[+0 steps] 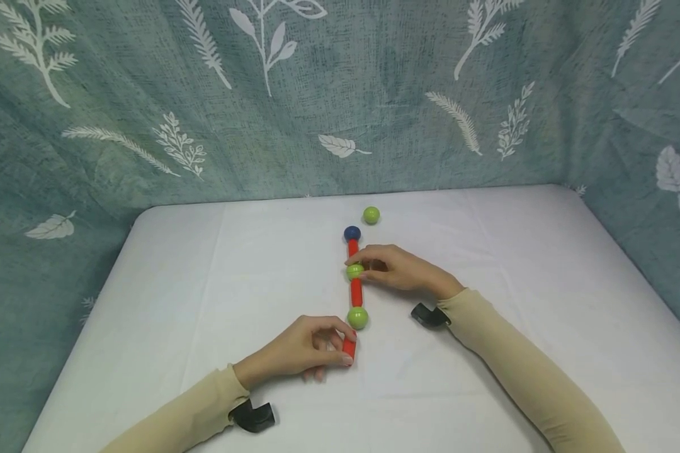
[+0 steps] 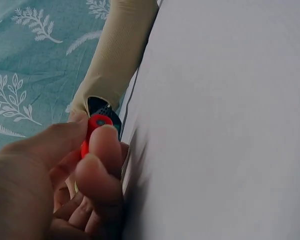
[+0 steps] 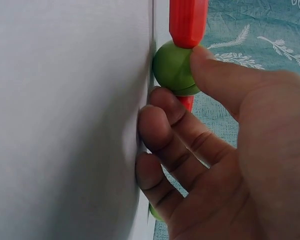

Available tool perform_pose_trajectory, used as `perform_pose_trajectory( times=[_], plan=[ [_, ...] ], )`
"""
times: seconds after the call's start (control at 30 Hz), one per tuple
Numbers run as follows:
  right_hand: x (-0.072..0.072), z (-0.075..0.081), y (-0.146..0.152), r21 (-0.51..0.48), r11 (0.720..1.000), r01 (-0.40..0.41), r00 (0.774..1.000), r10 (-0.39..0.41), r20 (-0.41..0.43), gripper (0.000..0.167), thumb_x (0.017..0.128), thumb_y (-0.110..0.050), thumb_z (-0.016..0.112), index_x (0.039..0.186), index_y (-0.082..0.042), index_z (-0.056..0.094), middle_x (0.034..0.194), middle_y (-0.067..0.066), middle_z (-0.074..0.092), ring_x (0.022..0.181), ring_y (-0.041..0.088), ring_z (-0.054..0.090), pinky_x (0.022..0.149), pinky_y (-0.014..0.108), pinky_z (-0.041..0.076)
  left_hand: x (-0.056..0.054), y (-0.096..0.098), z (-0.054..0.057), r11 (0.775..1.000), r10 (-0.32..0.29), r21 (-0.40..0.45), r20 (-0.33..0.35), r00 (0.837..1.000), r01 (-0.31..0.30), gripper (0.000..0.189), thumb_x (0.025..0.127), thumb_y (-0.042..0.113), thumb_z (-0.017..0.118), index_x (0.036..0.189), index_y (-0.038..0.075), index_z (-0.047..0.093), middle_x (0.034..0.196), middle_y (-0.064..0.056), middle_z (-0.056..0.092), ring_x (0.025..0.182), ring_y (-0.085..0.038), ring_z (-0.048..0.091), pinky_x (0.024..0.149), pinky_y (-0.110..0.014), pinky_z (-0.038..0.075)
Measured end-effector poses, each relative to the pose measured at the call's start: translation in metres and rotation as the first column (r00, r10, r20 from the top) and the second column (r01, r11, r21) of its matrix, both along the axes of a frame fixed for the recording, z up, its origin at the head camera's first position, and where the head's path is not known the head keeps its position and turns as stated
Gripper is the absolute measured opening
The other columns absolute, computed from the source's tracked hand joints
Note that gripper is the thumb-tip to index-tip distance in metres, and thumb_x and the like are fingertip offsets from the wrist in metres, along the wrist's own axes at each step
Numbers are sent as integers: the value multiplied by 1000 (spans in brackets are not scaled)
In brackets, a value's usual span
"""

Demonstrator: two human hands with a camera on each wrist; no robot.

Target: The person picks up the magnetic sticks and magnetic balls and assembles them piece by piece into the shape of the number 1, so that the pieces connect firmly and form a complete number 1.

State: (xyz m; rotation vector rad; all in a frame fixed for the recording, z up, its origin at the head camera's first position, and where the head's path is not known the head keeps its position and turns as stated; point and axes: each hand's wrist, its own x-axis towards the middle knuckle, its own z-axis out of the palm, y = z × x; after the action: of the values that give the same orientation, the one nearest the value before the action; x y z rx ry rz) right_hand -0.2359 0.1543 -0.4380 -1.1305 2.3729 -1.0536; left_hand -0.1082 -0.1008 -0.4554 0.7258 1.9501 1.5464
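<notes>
A chain lies on the white table: a blue ball (image 1: 352, 233) at the far end, a red rod (image 1: 353, 248), a green ball (image 1: 354, 271), another red rod (image 1: 356, 292) and a nearer green ball (image 1: 357, 318). My right hand (image 1: 399, 270) holds the middle green ball (image 3: 175, 67) between thumb and fingertips. Just short of the near ball, my left hand (image 1: 306, 346) pinches a loose red rod (image 1: 349, 348). A round grey spot shows in the end of that rod (image 2: 100, 121) in the left wrist view. Whether it touches the near ball I cannot tell.
A separate green ball (image 1: 371, 215) sits behind the blue one, a little to its right. Black wrist mounts (image 1: 252, 416) stick out from both sleeves. A green leaf-patterned cloth (image 1: 294, 126) hangs behind the white table (image 1: 249, 264).
</notes>
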Motion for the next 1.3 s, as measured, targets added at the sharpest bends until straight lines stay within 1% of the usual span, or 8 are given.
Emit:
perform_pose_trajectory(
  times=[0.2,0.47,0.67,0.83,1.1,1.23,1.3],
  plan=[
    [1,-1,0,-7,1000,-1,1000,1,0,35,94,-18,66,129,-17,63,109,-6,64,86,16,52,76,27,46,1,5,-3,1000,1,6,-16,1000,-1,30,84,25,78,111,18,67,85,-2,67,36,-13,52,32,-34,42],
    [1,0,0,-14,1000,-6,1000,6,0,34,94,-18,66,129,-17,63,109,-5,65,87,15,53,79,28,46,5,11,-2,999,47,-2,-19,999,-47,29,82,22,80,108,18,67,84,-2,67,35,-11,51,31,-35,42],
    [0,0,0,-6,1000,4,1000,-3,9,34,94,-17,66,129,-17,63,109,-6,65,88,15,53,79,28,47,5,12,-4,998,60,2,-14,998,-60,29,82,23,80,107,21,67,82,0,68,35,-12,52,32,-40,44],
    [1,0,0,-3,1000,0,1000,0,11,35,94,-16,66,129,-17,63,105,-5,64,88,15,54,79,27,47,6,12,-4,998,63,5,-14,998,-63,29,81,24,81,107,22,67,81,0,68,35,-13,51,32,-41,44],
    [2,1,-1,-2,1000,-3,1000,2,-7,34,95,-16,66,128,-16,63,109,-5,65,87,15,54,79,28,47,5,14,-5,998,65,-10,-16,998,-65,29,81,25,81,107,22,67,79,-1,68,34,-12,52,32,-40,44],
    [2,1,-1,1,1000,-1,1000,1,-14,34,94,-16,66,129,-16,63,107,-6,65,87,15,54,79,28,47,4,15,-3,997,71,-6,-19,997,-71,28,82,24,80,107,19,67,80,-4,67,35,-12,52,32,-36,44],
    [2,1,-1,4,1000,1,1000,-1,-15,34,94,-16,66,129,-16,63,109,-6,65,88,14,54,79,27,47,3,16,-3,997,74,-4,-23,997,-74,28,83,23,79,108,18,67,80,-6,66,35,-12,52,31,-34,43]
  ],
)
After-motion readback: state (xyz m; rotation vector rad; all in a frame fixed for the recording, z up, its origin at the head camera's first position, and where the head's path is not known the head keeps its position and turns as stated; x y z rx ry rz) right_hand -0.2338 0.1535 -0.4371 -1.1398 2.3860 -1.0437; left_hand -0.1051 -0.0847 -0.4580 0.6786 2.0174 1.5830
